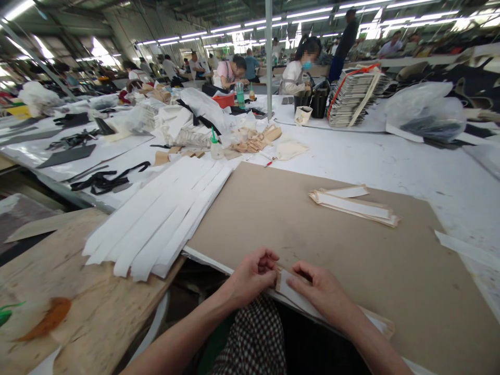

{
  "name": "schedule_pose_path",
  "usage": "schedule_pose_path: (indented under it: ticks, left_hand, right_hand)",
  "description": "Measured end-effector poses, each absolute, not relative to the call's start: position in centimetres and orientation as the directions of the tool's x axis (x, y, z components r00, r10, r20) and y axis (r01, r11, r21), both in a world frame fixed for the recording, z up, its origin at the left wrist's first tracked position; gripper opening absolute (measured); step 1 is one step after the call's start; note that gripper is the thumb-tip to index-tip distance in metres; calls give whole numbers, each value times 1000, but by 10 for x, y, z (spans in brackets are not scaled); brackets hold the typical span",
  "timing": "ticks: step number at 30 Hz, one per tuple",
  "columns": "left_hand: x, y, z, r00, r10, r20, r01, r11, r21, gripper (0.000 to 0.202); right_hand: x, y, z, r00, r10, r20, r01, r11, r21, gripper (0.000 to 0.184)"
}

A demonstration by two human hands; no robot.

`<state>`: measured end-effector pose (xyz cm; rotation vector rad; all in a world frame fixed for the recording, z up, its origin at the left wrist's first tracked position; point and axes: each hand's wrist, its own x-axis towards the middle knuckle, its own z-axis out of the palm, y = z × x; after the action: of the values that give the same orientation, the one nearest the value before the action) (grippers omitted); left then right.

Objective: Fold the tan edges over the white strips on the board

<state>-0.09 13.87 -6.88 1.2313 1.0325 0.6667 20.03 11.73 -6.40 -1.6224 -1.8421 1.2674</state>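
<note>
Long white tables run through a bright factory hall, and other people sit at work at the far end. Your table (390,161) carries a big brown cardboard sheet (297,229) that reaches to its near edge.

At that near edge, in the middle, your two hands meet over a layered strip (288,285) of tan material with white paper on top. It lies along the cardboard's near edge and runs off to the right under your forearm.

- Your left hand (253,276) has its fingers curled in tight, pinching the left end of the strip.
- Your right hand (324,297) lies on top of the strip just beside the left, thumb and curled fingers gripping it, so both hands are closed on the same piece.

Further up the cardboard, toward its far right corner, sits a small stack of similar strips (353,207), well apart from your hands. A fan of long white strips (156,219) overlaps the cardboard's left edge and spills onto a wooden board (58,276). One loose white strip (464,250) lies off the cardboard's right edge. A small glue bottle (216,147) with a green tip stands beyond the white strips.
</note>
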Motion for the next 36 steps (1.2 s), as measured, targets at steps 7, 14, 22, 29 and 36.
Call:
schedule_pose_path:
  ticks: [7,14,22,29,36]
  left_hand:
    - [-4,129,-61,418,870,-260,213,184,960,38]
    - [-3,131,-65,416,846,-334,29,355,934,36]
    - [-18,150,-48,537,760,-365,256,265,930,41]
    - [-14,172,-47,616,695,-370,487,33,873,23]
    - [-14,176,-50,678,701,-221,520,-246,818,7]
  right_hand:
    - [201,117,-68,-265,925,-274,539,-94,-837,26]
    - [204,118,-72,-277,913,-299,505,-126,-854,22]
    - [205,118,-72,-291,909,-299,488,-127,-863,22]
    - [197,113,-65,-264,933,-245,641,-20,-767,20]
    - [199,111,-68,-342,930,-138,787,203,-582,16]
